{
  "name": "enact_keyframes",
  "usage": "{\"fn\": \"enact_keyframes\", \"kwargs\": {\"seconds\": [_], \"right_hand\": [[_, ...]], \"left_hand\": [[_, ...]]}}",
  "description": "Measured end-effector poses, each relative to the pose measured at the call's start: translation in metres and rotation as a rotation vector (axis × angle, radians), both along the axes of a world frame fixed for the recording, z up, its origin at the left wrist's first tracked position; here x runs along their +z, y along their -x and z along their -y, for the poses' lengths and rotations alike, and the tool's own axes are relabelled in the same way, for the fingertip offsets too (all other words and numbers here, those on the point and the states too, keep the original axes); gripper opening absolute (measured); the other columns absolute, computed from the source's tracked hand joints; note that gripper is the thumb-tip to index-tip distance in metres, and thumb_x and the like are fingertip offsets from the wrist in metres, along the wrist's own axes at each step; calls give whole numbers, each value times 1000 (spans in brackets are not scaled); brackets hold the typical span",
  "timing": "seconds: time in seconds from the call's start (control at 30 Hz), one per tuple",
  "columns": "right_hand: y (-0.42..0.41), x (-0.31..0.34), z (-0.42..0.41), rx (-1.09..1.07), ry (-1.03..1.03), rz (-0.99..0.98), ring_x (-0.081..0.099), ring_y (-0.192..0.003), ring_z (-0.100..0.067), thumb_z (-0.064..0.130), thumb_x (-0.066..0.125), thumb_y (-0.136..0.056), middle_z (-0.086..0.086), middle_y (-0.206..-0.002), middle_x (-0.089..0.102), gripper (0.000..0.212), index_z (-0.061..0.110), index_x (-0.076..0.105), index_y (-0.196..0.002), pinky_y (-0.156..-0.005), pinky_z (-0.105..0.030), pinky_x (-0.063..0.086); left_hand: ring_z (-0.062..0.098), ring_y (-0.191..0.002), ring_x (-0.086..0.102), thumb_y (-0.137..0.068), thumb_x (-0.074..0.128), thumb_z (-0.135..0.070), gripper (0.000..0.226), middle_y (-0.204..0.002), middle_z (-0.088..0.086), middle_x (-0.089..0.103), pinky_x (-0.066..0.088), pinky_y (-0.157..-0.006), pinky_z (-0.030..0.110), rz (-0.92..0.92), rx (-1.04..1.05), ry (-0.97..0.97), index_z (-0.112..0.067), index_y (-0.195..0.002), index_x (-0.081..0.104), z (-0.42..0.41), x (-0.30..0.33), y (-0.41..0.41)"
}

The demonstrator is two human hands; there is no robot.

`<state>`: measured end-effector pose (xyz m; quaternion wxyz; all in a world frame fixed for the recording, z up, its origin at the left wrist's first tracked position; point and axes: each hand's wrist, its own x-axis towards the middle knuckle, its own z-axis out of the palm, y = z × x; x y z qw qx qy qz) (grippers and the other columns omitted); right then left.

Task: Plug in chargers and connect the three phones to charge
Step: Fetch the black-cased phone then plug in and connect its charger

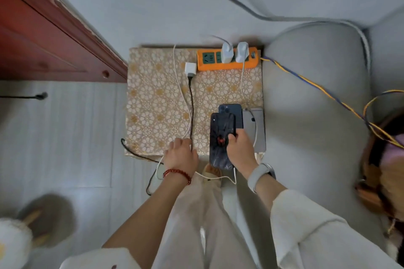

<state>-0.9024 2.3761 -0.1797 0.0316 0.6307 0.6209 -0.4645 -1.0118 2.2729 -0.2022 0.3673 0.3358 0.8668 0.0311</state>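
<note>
Holding patterned phone [220, 137] in right hand [239, 148]; left hand [181, 155] curled around black cable [191, 105] at 6 o'clock. Next, probably: plugging loose white charger [189, 69] into orange strip [227, 59] at 12 o'clock.

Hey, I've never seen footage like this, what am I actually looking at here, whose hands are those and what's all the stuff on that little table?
This is one picture from a camera worn on a person's head, looking down past their arms. No machine is involved. The small patterned table carries an orange power strip with two white chargers plugged in, and a third white charger lying loose beside it with a black cable. The right hand holds a black phone, which overlaps a dark blue phone; a grey phone lies alongside. The left hand rests on the cables at the table edge.
</note>
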Motion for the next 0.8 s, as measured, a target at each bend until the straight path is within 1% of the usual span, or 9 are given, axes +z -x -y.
{"fn": "enact_keyframes", "kwargs": {"seconds": [0.13,0.27,0.43,0.5,0.57,0.6,0.67,0.7,0.8], "right_hand": [[16,-35,-13,17,57,11,53,-94,-36,15,37,-95,-20,-99,59,25,1,46,-114,-72,-34,36],[23,-56,-24,-12,69,-6,53,-93,-33,16,36,-95,-20,-104,60,29,2,46,-118,-72,-31,34],[31,-58,-27,-10,43,-45,49,-76,-23,12,36,-95,4,-73,51,24,2,49,-112,-64,-26,31],[35,-57,-28,8,54,-44,46,-69,-21,11,36,-95,3,-70,48,23,2,49,-111,-59,-25,31],[39,-57,-28,54,60,-46,43,-60,-20,10,37,-94,0,-65,45,18,0,50,-101,-51,-21,31],[42,-56,-28,87,57,-41,42,-60,-21,10,38,-94,-3,-66,46,16,-1,50,-95,-51,-22,30],[48,-55,-28,167,38,9,47,-75,-29,12,39,-94,-14,-82,50,17,1,50,-89,-65,-28,33],[51,-55,-29,203,16,52,50,-84,-33,13,39,-95,-18,-92,53,19,0,52,-92,-72,-32,36],[54,-52,-28,285,-71,192,54,-97,-37,18,39,-95,-19,-109,55,25,-1,53,-104,-73,-36,39]], "left_hand": [[30,-109,44,-87,46,-28,35,-118,13,50,40,-90,44,-127,18,-74,-13,-118,49,-22,-33,12],[32,-102,48,-84,54,-28,35,-112,14,52,42,-84,45,-238,-6,-250,-15,-116,51,-53,-54,33],[32,-101,49,-82,56,-23,26,-111,13,54,39,-86,45,-277,-45,-233,-13,-106,55,-77,-60,53],[31,-102,49,-81,57,-25,28,-111,13,54,38,-86,45,-278,-37,-216,-11,-106,55,-76,-60,62],[30,-103,48,-79,60,-30,31,-111,12,53,37,-88,44,-263,-38,-205,-13,-105,55,-75,-61,71],[30,-103,48,-78,61,-31,31,-110,11,52,37,-88,44,-263,-46,-208,-13,-103,56,-74,-61,74],[30,-102,48,-79,61,-28,26,-108,12,53,37,-87,44,-269,-45,-214,-11,-99,57,-74,-61,77],[30,-101,48,-79,60,-26,24,-107,13,53,36,-87,44,-262,-29,-209,-11,-97,58,-74,-61,77],[30,-102,47,-78,58,-24,20,-106,13,52,34,-89,42,-208,47,-182,-10,-92,60,-75,-60,80]]}}
